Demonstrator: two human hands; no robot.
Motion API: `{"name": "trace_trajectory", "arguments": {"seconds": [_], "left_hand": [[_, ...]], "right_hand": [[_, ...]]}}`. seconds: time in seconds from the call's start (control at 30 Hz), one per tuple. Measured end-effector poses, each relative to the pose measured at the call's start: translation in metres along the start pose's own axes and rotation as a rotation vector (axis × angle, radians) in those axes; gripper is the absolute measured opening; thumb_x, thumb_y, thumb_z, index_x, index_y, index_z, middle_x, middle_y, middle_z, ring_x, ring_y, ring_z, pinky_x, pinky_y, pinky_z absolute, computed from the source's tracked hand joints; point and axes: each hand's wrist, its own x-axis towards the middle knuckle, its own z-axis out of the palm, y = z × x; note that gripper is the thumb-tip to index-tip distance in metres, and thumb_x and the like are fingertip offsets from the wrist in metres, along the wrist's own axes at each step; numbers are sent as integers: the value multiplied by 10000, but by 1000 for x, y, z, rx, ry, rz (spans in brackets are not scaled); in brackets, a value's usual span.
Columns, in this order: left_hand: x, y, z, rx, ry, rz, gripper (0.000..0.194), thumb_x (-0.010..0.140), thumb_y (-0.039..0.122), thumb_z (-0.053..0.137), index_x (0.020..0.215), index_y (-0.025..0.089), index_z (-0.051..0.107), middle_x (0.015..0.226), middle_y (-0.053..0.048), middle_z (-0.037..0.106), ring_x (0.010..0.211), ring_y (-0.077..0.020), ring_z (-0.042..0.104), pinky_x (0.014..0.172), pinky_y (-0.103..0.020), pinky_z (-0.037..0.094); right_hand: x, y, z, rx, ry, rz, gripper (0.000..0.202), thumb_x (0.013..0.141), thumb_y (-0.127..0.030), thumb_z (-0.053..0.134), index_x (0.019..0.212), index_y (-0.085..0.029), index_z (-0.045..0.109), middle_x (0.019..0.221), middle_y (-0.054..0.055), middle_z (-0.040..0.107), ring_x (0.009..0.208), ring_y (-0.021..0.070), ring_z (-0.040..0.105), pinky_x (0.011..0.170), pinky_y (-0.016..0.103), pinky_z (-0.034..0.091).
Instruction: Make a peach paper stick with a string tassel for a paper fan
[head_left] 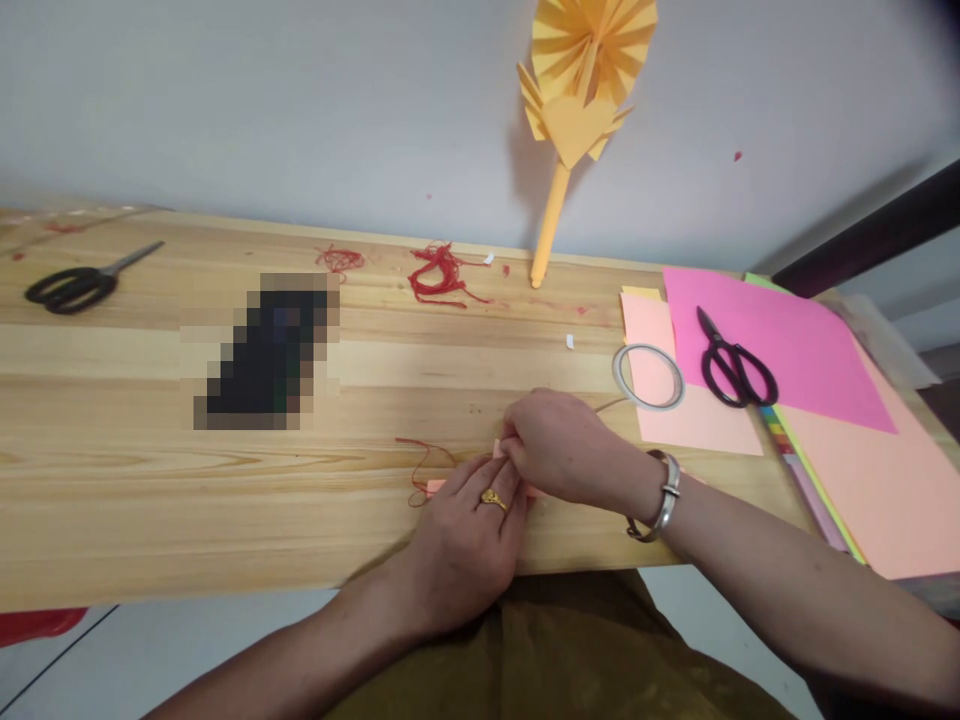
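Note:
My left hand (469, 530), with a gold ring on one finger, lies over a piece of peach paper (435, 487) near the table's front edge. Its fingers are closed together and press the paper down. My right hand (562, 445), below a silver bangle, is closed in a pinch at a small raised bit of the same paper (497, 448), right against the left fingertips. Both hands hide most of the paper, so its shape cannot be made out. A loose red thread (424, 445) curls out to the left of my left hand.
Behind stand a yellow paper fan flower (551, 225) against the wall and red thread bundles (439, 275). To the right are a tape roll (616, 375), black scissors (739, 375) and coloured paper sheets (832, 370). Leftward lie a blurred dark object (262, 355) and other scissors (82, 288).

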Motion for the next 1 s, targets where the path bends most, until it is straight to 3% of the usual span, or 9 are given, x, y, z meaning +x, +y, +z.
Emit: {"name": "trace_trajectory", "arguments": {"seconds": [0.6, 0.83, 1.0], "left_hand": [[-2, 0, -1, 40, -67, 62, 157, 772, 43, 535, 834, 38, 678, 898, -203, 696, 829, -273, 651, 799, -463, 546], [-3, -1, -5, 40, -133, 14, 267, 796, 66, 453, 939, 26, 675, 943, -226, 678, 857, -288, 625, 825, -485, 519], [-4, -1, -8, 47, -164, -10, 276, 789, 62, 452, 936, 37, 684, 938, -214, 677, 862, -286, 618, 843, -473, 507]], "right_hand": [[10, -14, -14, -15, -139, 108, 138, 753, -194, 547, 743, -161, 681, 763, 100, 670, 730, 225, 628, 559, 267, 428], [17, -16, -16, -1, -195, 125, 213, 716, -146, 519, 814, -144, 709, 771, 121, 678, 718, 220, 636, 552, 265, 437], [20, -14, -16, -12, -164, 91, 186, 688, -155, 537, 758, -144, 709, 680, 107, 664, 645, 214, 635, 483, 244, 401]]}}
